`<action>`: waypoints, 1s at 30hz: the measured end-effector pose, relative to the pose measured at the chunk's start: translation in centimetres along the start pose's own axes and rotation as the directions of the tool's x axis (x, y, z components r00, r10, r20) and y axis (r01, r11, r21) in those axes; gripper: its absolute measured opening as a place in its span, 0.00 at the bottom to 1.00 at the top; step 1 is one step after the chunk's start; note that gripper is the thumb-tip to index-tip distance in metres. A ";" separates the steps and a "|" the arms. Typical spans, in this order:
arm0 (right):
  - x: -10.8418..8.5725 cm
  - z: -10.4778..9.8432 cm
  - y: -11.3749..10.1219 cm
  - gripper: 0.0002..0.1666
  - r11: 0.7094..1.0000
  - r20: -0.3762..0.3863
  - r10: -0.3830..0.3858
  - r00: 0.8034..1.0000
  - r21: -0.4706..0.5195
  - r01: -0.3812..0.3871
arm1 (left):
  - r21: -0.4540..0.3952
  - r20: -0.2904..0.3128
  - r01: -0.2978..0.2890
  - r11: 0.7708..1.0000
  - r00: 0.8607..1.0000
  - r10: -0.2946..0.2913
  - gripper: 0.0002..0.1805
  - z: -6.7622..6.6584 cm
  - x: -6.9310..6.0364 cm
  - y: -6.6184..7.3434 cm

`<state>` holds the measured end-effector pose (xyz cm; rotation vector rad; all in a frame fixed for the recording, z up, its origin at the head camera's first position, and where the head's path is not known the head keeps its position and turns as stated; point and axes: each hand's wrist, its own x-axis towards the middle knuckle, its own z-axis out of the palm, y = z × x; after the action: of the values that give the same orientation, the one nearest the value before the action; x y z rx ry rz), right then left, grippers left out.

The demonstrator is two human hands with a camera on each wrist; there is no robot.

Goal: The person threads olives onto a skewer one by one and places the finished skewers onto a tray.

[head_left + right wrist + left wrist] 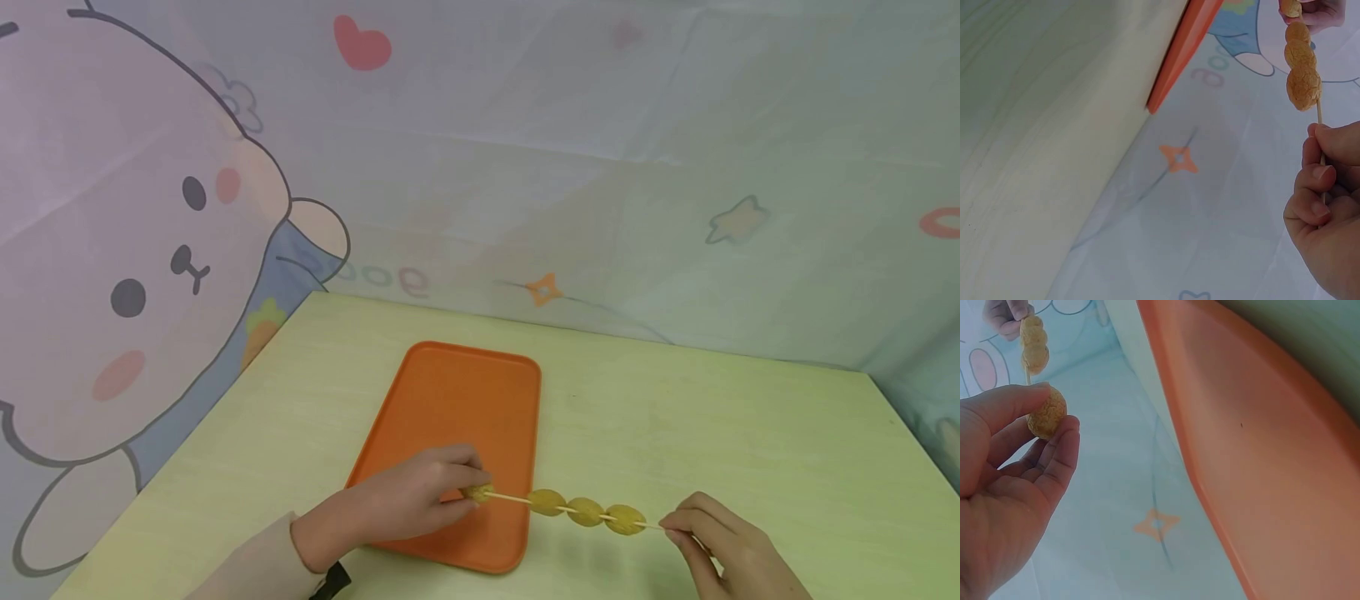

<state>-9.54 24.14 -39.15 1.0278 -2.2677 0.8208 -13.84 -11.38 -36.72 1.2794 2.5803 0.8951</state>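
Note:
A thin wooden skewer [510,497] is held level between my two hands. Three golden-brown wrinkled balls [586,512] sit threaded close together along its right part. At its left end my left hand [420,492] pinches one more such ball [1048,414] between thumb and fingers, a bare stretch of stick parting it from the others. How far the stick runs into that ball is hidden. My right hand [731,546] grips the other end of the skewer, with thumb and fingers curled round the stick, as the right wrist view [1329,206] shows.
An orange rectangular tray [465,400] lies on the pale yellow-green table [675,417], under my left hand. A printed cloth [525,167] with a cartoon bear hangs behind the table's far edge. Something small and black [332,581] shows by my left sleeve.

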 end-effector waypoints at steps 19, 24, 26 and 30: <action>0.4 0.5 -0.2 0.22 1.000 0.003 0.015 1.000 0.005 -0.015 | 0.011 -0.006 -0.063 0.998 0.998 0.063 0.13 0.1 0.2 0.1; 0.5 0.8 -0.2 0.21 1.000 0.004 0.007 1.000 0.017 -0.007 | 0.001 -0.008 -0.067 0.998 0.998 0.067 0.12 0.2 0.3 0.0; 0.6 0.8 -0.2 0.21 1.000 0.002 0.002 1.000 0.026 -0.002 | -0.001 -0.013 -0.068 0.998 0.998 0.068 0.12 0.3 0.4 -0.1; 0.8 0.9 -0.3 0.20 1.000 0.008 -0.002 1.000 0.017 0.002 | -0.005 -0.008 -0.047 0.999 0.999 0.047 0.12 0.4 0.4 -0.1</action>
<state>-9.93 22.97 -39.13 1.0432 -2.2693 0.8383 -14.01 -10.96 -37.03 1.3430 2.5624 0.9154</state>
